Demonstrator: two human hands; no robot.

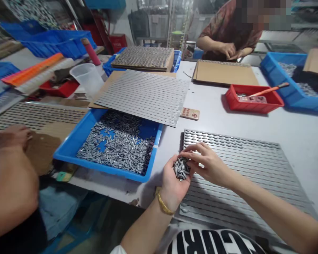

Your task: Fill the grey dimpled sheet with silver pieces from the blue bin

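My left hand is cupped palm-up around a heap of small spindle-shaped metal pieces; a gold bracelet circles its wrist. Over the same heap, the fingers of my right hand are bent close together at its edge; whatever sits between their tips is hidden. Beneath and beside the right hand lies a grey slotted board, its far edge lined with rows of similar pieces. To the left, a blue tray contains a thick layer of loose pieces. A second slotted board partly covers that tray.
At far left, another person's hand rests by a filled board. Opposite, a person works with both hands. A red bin, a large blue bin, cardboard and a plastic cup stand on the white table.
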